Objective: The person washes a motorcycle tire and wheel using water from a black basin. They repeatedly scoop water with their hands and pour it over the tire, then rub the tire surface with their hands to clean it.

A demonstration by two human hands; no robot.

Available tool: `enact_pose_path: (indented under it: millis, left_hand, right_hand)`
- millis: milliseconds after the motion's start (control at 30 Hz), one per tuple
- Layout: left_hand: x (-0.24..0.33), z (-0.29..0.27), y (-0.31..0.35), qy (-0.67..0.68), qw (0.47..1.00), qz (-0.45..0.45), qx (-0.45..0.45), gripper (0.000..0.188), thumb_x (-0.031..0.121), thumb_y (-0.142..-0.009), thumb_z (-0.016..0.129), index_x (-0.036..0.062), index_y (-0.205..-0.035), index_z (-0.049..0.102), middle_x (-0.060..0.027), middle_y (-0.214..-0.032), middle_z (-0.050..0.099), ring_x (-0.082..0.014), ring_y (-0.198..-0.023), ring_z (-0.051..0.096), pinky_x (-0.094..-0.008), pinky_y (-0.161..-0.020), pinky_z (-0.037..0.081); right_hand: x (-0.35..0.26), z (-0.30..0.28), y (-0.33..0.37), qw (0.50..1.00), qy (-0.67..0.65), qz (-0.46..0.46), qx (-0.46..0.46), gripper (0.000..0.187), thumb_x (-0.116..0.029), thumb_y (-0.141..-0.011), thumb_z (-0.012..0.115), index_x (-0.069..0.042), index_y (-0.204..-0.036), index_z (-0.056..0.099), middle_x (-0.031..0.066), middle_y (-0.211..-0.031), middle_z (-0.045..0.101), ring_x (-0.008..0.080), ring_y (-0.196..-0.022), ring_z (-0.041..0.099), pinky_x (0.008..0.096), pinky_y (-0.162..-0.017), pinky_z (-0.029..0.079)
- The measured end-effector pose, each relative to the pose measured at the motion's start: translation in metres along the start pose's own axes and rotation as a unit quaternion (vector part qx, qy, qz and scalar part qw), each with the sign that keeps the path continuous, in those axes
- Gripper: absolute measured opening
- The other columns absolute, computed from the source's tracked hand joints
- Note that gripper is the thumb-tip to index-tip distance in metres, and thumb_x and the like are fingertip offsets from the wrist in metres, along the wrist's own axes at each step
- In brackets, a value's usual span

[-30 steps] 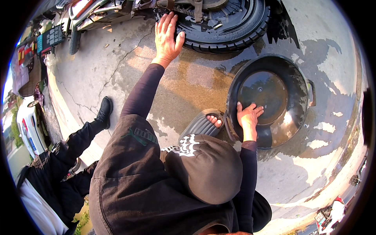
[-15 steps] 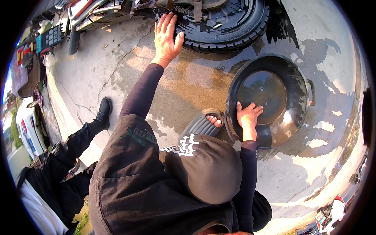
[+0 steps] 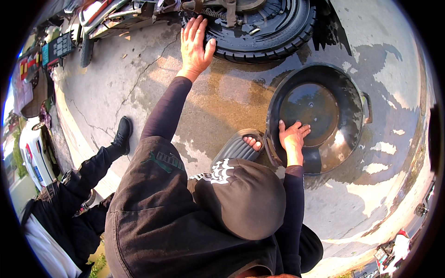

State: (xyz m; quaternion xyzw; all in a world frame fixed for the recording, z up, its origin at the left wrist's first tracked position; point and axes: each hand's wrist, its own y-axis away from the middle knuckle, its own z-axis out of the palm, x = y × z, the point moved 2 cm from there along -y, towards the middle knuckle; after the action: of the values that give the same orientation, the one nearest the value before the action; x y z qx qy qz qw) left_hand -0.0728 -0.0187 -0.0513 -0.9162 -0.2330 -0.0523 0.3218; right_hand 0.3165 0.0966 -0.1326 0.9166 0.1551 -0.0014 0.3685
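Observation:
My left hand lies with fingers stretched out against the left edge of a black motorbike wheel, its thumb beside the wet tyre. Nothing is in its grasp. Over the near left side of a wide black basin my right hand hangs with its fingers spread, also holding nothing. Whether its fingertips touch the water in the basin I cannot tell. The basin stands on the wet ground, a little nearer than the wheel, with a loop handle on its right side.
A foot in a grey slide sandal is beside the basin's left rim. Another person's leg in a black shoe reaches in from the left. Parked two-wheelers line the far left, and a white car is at the left edge.

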Motion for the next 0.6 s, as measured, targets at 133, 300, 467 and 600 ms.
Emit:
enact_pose_path:
  millis: [133, 300, 467, 600]
  left_hand:
    - [0.007, -0.006, -0.005, -0.019, 0.999, -0.005, -0.03, 0.058, 0.038, -0.094, 0.05, 0.0026, -0.141, 0.048, -0.0156, -0.149, 0.044, -0.0351, -0.142, 0.034, -0.0511, -0.117, 0.022]
    - [0.062, -0.018, 0.003, -0.052, 0.995, -0.039, -0.081, 0.055, 0.03, -0.096, 0.054, -0.0035, -0.14, 0.046, -0.0232, -0.147, 0.044, -0.0372, -0.142, 0.034, -0.0488, -0.117, 0.023]
    - [0.144, -0.014, 0.008, -0.018, 0.989, 0.036, -0.142, 0.069, 0.034, -0.081, 0.073, -0.0012, -0.136, 0.05, -0.0189, -0.144, 0.047, -0.0349, -0.134, 0.042, -0.0466, -0.11, 0.032]
    - [0.16, -0.002, -0.015, -0.073, 0.99, 0.005, -0.124, 0.081, 0.042, -0.073, 0.078, -0.001, -0.136, 0.049, -0.0178, -0.144, 0.047, -0.0296, -0.12, 0.048, -0.0411, -0.094, 0.039]
  right_hand:
    - [-0.001, -0.001, -0.002, 1.0, 0.007, 0.005, -0.008, 0.09, -0.058, -0.093, 0.054, 0.009, -0.145, 0.026, 0.044, -0.153, 0.009, 0.0566, -0.145, 0.007, 0.0557, -0.118, 0.021]
    - [0.003, 0.002, -0.002, 1.0, -0.009, -0.003, 0.002, 0.09, -0.058, -0.093, 0.054, 0.009, -0.145, 0.026, 0.0444, -0.152, 0.008, 0.0574, -0.145, 0.007, 0.0561, -0.118, 0.021]
    - [-0.001, 0.001, -0.001, 1.0, -0.019, -0.011, -0.003, 0.09, -0.058, -0.093, 0.053, 0.011, -0.144, 0.027, 0.0466, -0.151, 0.009, 0.0591, -0.144, 0.006, 0.0569, -0.118, 0.019]
    - [0.002, 0.003, 0.0, 1.0, -0.016, -0.011, -0.002, 0.089, -0.057, -0.094, 0.053, 0.012, -0.143, 0.027, 0.0471, -0.15, 0.009, 0.059, -0.144, 0.006, 0.0562, -0.119, 0.019]
